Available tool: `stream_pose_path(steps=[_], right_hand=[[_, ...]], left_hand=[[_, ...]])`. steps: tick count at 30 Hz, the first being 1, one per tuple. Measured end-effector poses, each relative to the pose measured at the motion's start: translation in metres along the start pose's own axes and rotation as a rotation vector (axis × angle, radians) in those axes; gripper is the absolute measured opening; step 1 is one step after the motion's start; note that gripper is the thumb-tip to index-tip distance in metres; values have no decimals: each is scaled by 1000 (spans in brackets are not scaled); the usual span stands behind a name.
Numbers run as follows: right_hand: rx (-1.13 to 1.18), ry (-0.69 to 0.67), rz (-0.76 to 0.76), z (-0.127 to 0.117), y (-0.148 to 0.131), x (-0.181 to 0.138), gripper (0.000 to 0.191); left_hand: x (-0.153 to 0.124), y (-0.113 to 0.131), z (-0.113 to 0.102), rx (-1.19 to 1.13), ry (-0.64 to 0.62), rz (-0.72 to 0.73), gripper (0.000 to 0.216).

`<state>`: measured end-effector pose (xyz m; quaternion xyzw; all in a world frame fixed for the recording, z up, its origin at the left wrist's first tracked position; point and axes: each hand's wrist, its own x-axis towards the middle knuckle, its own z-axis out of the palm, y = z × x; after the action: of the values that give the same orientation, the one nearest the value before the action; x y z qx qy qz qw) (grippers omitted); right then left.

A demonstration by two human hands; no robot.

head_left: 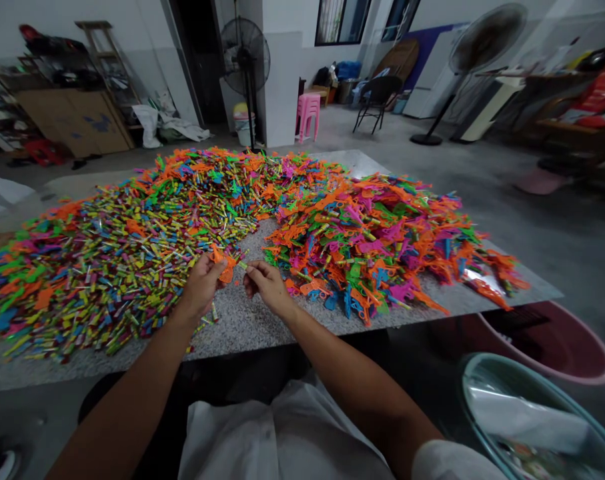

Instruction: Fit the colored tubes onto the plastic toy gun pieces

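Observation:
My left hand [202, 283] is closed on a flat orange plastic piece [226, 267], its shape partly covered by the fingers. Between the fingertips of my right hand [268, 283] is a small yellow-green tube [243, 265], pointing toward the orange piece; I cannot tell if the two touch. On the left spreads a big heap of small coloured tubes [147, 267], yellow, blue and dark red. To the right of my hands lies a heap of flat plastic pieces [372, 233] in orange, green, pink and blue, some with tubes among them.
The heaps lie on a speckled stone tabletop [262, 337]. Below its right end stand a pink tub [589, 340] and a green-rimmed basin [475, 380] with clear plastic in it. Beyond are standing fans [245, 57], pink stools [309, 110] and a dark chair [379, 90].

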<state>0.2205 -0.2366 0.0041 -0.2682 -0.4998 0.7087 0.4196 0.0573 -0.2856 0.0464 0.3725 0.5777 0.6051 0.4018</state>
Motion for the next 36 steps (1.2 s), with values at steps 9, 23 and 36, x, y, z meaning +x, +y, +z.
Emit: stream_pose_path(steps=[9,23,36], right_hand=[[-283,-74,-55,-1,-1,-5,28],[-89,478,-183,-74,-52,55,43],[-1489,-299,86,16,51,69,35]], left_hand=[[-7,-20,15,-16,206,101,44],[86,-18,-132,678,498,149,26],[201,26,-248,1446,389,166,37]])
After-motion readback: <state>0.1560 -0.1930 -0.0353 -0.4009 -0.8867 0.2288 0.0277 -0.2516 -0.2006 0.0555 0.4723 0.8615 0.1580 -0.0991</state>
